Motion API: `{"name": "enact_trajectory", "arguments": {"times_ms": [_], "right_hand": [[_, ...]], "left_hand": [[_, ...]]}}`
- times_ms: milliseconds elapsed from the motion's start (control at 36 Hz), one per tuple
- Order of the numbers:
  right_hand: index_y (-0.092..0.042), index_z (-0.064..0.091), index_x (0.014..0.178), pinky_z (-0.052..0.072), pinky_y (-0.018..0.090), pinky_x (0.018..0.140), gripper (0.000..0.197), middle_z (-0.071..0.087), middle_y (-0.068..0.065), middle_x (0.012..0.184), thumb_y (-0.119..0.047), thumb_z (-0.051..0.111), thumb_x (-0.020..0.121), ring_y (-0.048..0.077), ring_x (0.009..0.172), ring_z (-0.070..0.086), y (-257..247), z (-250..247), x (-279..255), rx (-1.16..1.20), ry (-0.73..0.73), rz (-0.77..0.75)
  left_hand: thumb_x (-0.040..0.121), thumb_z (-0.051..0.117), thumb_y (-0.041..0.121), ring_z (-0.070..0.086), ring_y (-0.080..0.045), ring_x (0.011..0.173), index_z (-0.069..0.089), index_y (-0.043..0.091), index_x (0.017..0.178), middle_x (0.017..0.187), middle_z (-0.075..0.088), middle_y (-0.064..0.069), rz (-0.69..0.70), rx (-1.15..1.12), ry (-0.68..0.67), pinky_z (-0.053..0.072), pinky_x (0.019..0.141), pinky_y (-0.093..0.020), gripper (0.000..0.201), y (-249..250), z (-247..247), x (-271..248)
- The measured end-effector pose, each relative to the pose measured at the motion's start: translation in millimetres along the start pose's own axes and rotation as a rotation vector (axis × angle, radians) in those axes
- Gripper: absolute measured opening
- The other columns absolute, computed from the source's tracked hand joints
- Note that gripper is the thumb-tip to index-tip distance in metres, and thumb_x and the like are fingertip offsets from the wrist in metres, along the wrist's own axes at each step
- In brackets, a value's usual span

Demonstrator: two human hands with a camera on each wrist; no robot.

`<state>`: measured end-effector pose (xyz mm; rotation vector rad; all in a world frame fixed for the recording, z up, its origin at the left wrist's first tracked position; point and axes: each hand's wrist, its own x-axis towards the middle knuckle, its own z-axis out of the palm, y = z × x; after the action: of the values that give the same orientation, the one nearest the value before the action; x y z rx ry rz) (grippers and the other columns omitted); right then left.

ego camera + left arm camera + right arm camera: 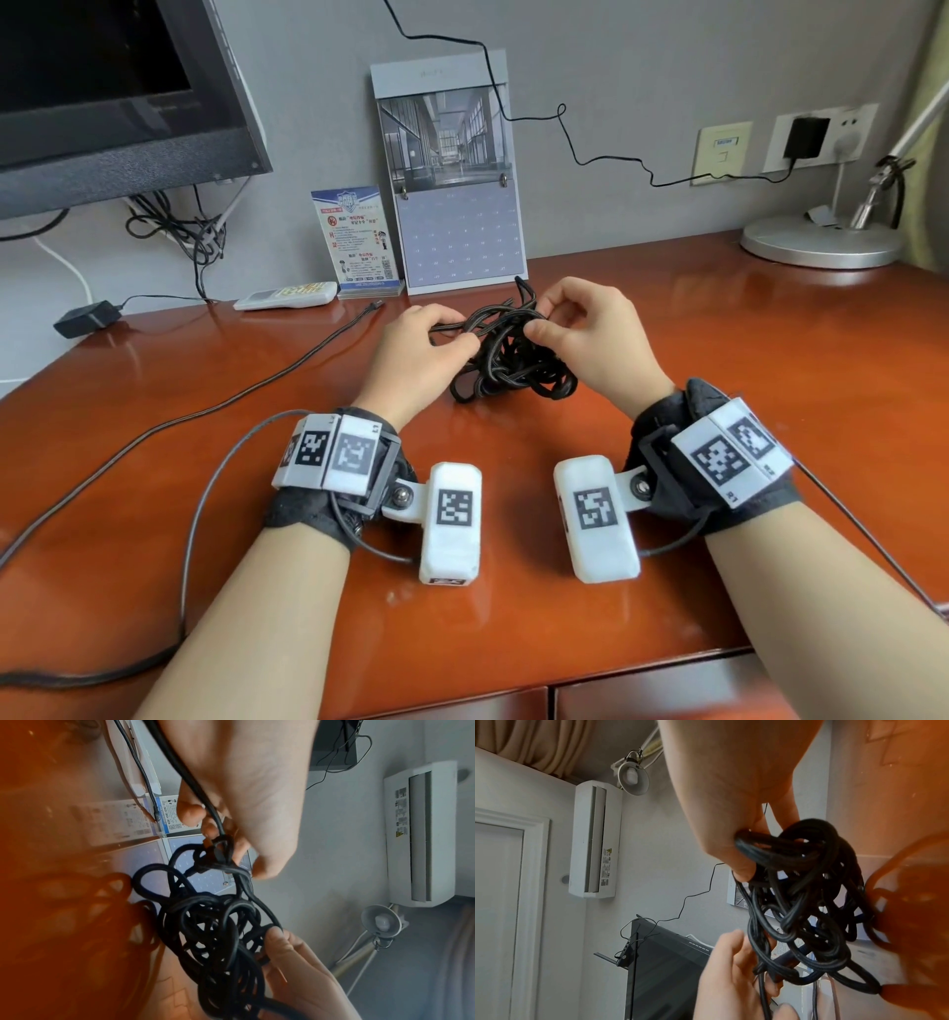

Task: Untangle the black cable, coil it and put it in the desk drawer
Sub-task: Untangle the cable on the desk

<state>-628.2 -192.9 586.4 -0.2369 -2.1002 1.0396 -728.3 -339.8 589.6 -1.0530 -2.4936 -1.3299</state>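
Barely begun. Knotted black braided cable bunched between both hands above glossy reddish wooden desk; left hand pinching a strand, right hand pinching a loop. Untangling, coiling, stowing in drawer below wrists, closed, all left.

You see a matt, braided-looking black cable on a glossy reddish wooden desk, near a brushed-metal lamp base.
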Motion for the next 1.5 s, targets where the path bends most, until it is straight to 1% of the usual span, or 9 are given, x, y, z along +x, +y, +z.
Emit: {"name": "enact_trajectory", "arguments": {"times_ms": [111,250,417,583,833,1083,1167,1361,1500], "right_hand": [[-0.014,0.057,0.076,0.037,0.010,0.054,0.014,0.051,-0.006,0.063,-0.009,0.069,0.081,0.007,0.059,0.046,0,-1,0,-0.019,0.000,0.024],[-0.021,0.051,0.072,0.046,0.028,0.067,0.019,0.057,0.010,0.086,-0.011,0.062,0.085,0.024,0.080,0.057,3,0,0,0.044,-0.030,0.148],[-0.016,0.045,0.077,0.036,0.027,0.060,0.018,0.049,0.000,0.069,-0.007,0.050,0.091,0.016,0.068,0.043,-2,-5,-2,0.151,-0.095,0.239],[-0.017,0.047,0.075,0.045,0.031,0.067,0.018,0.060,0.001,0.074,-0.010,0.052,0.091,0.019,0.067,0.054,-6,-5,-2,0.122,-0.159,0.229],[-0.016,0.047,0.074,0.042,0.030,0.067,0.020,0.057,0.007,0.076,-0.008,0.052,0.091,0.020,0.069,0.053,-10,-9,-3,0.135,-0.198,0.258],[-0.016,0.051,0.076,0.050,0.031,0.068,0.017,0.061,0.003,0.076,-0.007,0.055,0.090,0.017,0.066,0.059,-7,-5,0,0.165,-0.157,0.276],[-0.021,0.051,0.078,0.044,0.015,0.060,0.018,0.064,0.001,0.087,-0.007,0.057,0.088,0.009,0.067,0.057,-1,-2,4,0.099,-0.052,0.222],[-0.019,0.051,0.070,0.036,0.022,0.065,0.016,0.050,-0.010,0.069,-0.014,0.058,0.083,0.004,0.064,0.044,-1,-11,4,-0.054,0.115,0.159],[-0.022,0.062,0.056,0.035,0.009,0.041,0.027,0.052,-0.009,0.044,-0.026,0.063,0.083,-0.001,0.038,0.043,-13,-10,-3,-0.151,-0.179,0.206]], "left_hand": [[0.093,0.046,0.014,0.055,-0.003,0.086,0.066,0.019,0.098,0.095,0.061,0.012,-0.020,-0.093,0.033,0.038,0.071,-0.005,0.021,1,0,3],[0.091,0.050,0.003,0.055,-0.004,0.080,0.067,0.019,0.086,0.087,0.063,0.008,-0.024,-0.035,0.166,0.033,0.061,0.005,0.024,-8,-6,5],[0.088,0.057,0.007,0.055,-0.008,0.074,0.068,0.030,0.078,0.083,0.067,0.008,0.090,0.076,0.148,0.039,0.070,-0.018,0.028,-4,-13,3],[0.086,0.060,0.006,0.044,-0.003,0.056,0.073,0.028,0.078,0.068,0.054,0.018,0.228,0.095,0.137,0.033,0.060,-0.022,0.026,5,-19,0],[0.085,0.064,0.008,0.048,-0.004,0.063,0.075,0.023,0.079,0.069,0.056,0.016,0.340,0.154,-0.011,0.040,0.069,-0.027,0.020,10,-25,-1],[0.088,0.059,0.014,0.060,-0.018,0.084,0.068,0.032,0.077,0.083,0.066,0.010,0.211,0.250,-0.062,0.050,0.083,-0.037,0.023,14,-22,-2],[0.088,0.055,0.012,0.059,-0.019,0.077,0.066,0.031,0.077,0.086,0.070,0.003,0.127,0.248,0.002,0.050,0.075,-0.032,0.025,13,-18,-4],[0.086,0.051,0.007,0.052,-0.003,0.065,0.073,0.019,0.082,0.073,0.062,0.008,-0.047,0.114,0.112,0.037,0.066,-0.015,0.026,4,-14,-1],[0.087,0.052,0.009,0.057,-0.010,0.078,0.072,0.018,0.086,0.077,0.063,0.007,-0.132,0.069,0.141,0.038,0.069,-0.017,0.022,-1,-12,1]]}}
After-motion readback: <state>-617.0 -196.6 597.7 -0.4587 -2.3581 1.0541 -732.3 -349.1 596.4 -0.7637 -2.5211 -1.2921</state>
